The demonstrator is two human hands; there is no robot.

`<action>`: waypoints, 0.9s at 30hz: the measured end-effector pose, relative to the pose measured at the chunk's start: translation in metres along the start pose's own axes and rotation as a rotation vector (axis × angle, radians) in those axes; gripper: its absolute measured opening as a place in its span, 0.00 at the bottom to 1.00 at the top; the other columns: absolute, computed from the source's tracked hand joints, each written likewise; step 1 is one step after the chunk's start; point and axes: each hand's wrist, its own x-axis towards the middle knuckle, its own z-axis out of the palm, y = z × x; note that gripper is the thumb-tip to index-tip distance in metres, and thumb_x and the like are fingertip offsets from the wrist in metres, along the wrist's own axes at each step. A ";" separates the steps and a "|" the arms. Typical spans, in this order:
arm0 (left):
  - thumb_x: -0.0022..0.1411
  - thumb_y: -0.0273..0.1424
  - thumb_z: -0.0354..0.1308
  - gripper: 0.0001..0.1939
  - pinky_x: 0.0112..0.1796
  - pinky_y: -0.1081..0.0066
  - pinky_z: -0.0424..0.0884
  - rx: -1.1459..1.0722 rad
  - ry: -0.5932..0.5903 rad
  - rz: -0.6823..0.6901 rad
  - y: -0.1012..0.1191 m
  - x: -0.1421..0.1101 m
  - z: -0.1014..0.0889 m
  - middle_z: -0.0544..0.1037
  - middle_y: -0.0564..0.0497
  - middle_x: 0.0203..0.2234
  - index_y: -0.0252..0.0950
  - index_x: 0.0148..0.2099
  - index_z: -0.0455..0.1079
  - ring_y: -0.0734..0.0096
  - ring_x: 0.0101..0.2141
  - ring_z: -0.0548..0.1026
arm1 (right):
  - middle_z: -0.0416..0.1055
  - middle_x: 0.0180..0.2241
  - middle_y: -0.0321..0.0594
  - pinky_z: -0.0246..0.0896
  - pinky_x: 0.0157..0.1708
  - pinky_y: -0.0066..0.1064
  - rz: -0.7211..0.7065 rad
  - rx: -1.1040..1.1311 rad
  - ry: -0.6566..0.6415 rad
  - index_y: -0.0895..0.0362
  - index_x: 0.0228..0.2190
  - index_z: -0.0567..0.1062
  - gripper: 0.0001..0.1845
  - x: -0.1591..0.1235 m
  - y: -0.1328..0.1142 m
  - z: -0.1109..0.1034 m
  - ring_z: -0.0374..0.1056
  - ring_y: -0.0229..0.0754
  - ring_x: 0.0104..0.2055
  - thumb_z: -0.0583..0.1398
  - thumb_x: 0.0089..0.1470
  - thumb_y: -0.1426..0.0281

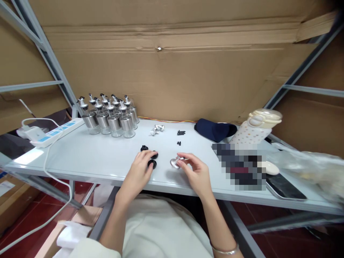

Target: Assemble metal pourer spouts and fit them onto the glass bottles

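Note:
My right hand (197, 172) pinches a shiny silver pourer top (175, 162) between thumb and fingers, just above the table's front half. My left hand (138, 172) is over the table with its fingers curved and thumb apart. Close to its thumb is a round black stopper (152, 164), and a second black stopper (155, 154) is partly under its fingertips. Whether either one is gripped is hard to see. A third black stopper (144, 147) stands just beyond the knuckles.
Glass-and-steel bottles (115, 125) with pourer spouts stand at the back left. Farther back lie silver parts (157, 129), black pieces (181, 132) and tiny black caps (178, 143). A power strip (57, 132) is left; a navy cap (215, 129), tumbler (252, 129) and phone (286, 186) are right.

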 end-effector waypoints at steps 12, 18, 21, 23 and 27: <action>0.57 0.40 0.61 0.16 0.36 0.68 0.75 -0.705 0.076 -0.277 0.013 0.015 0.032 0.77 0.47 0.31 0.33 0.41 0.75 0.68 0.30 0.77 | 0.70 0.33 0.39 0.66 0.34 0.32 -0.081 0.037 0.108 0.54 0.34 0.76 0.06 0.000 -0.004 -0.001 0.68 0.38 0.31 0.60 0.55 0.66; 0.47 0.46 0.68 0.24 0.33 0.66 0.75 -0.938 0.097 -0.402 0.018 0.019 0.043 0.78 0.50 0.22 0.31 0.37 0.72 0.68 0.25 0.77 | 0.70 0.34 0.40 0.65 0.32 0.33 -0.135 0.033 0.038 0.54 0.32 0.76 0.06 -0.001 -0.006 -0.001 0.67 0.40 0.31 0.60 0.56 0.66; 0.47 0.47 0.68 0.23 0.32 0.69 0.74 -0.932 0.074 -0.386 0.021 0.019 0.041 0.77 0.52 0.22 0.32 0.34 0.70 0.71 0.23 0.76 | 0.72 0.34 0.41 0.66 0.35 0.34 -0.138 0.013 -0.038 0.53 0.32 0.77 0.06 -0.001 -0.004 -0.001 0.68 0.43 0.35 0.60 0.56 0.66; 0.47 0.48 0.67 0.23 0.31 0.70 0.74 -0.917 0.064 -0.377 0.022 0.019 0.039 0.76 0.53 0.22 0.33 0.33 0.70 0.72 0.23 0.76 | 0.72 0.34 0.41 0.66 0.37 0.35 -0.140 0.015 -0.065 0.52 0.32 0.77 0.05 -0.001 -0.003 -0.001 0.69 0.44 0.38 0.60 0.56 0.66; 0.47 0.46 0.68 0.23 0.34 0.68 0.75 -0.938 0.000 -0.373 0.021 0.015 0.035 0.79 0.50 0.25 0.32 0.36 0.72 0.69 0.26 0.77 | 0.73 0.34 0.40 0.66 0.38 0.34 -0.159 0.028 -0.054 0.51 0.32 0.78 0.05 0.000 -0.002 -0.002 0.69 0.44 0.39 0.61 0.56 0.69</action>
